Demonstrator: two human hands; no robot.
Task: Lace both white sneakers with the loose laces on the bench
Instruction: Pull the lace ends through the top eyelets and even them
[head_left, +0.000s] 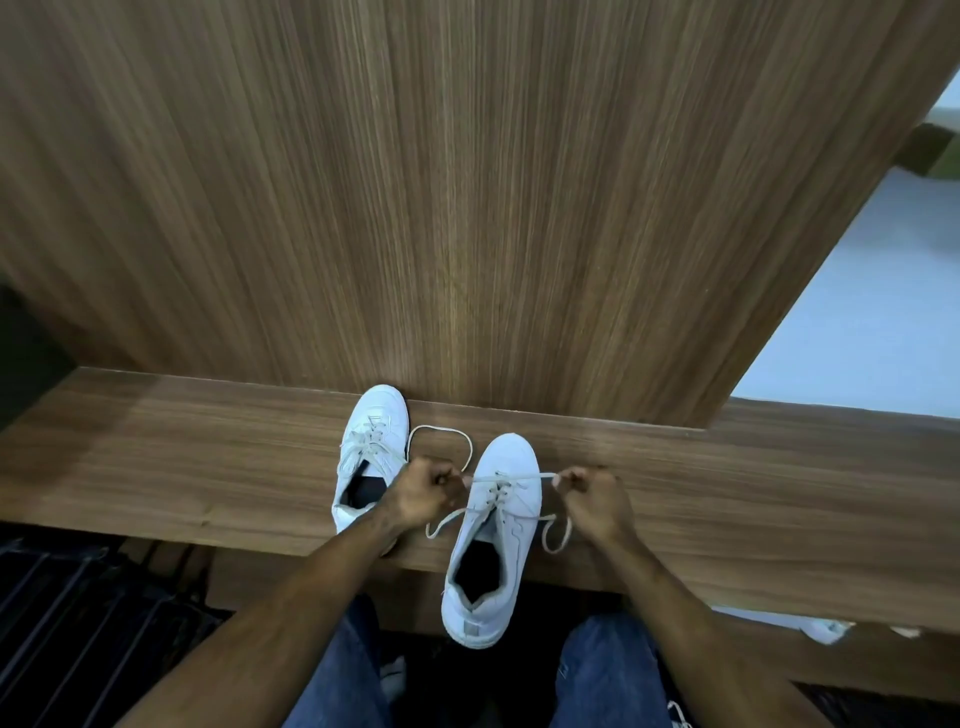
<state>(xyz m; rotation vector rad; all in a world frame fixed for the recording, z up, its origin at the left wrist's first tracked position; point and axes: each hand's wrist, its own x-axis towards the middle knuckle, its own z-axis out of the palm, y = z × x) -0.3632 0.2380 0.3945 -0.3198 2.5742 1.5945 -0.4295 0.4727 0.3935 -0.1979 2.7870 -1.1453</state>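
Two white sneakers stand on the wooden bench (156, 467), toes toward the wall panel. The left sneaker (371, 441) is laced and its toe touches the panel. The right sneaker (498, 525) lies nearer me, its heel hanging over the bench's front edge, with lace crossed through the lower eyelets. My left hand (423, 493) and my right hand (595, 501) each pinch one end of its lace (511, 477), stretched taut across the shoe. Loose lace loops trail behind my left hand and beside my right hand.
A tall wood-grain panel (467, 182) rises right behind the bench. A pale floor (857, 312) shows at the right. Below the bench are my blue-jeaned knees (602, 675), a dark ribbed mat (78, 623) at the left and another white shoe (826, 630) at the right.
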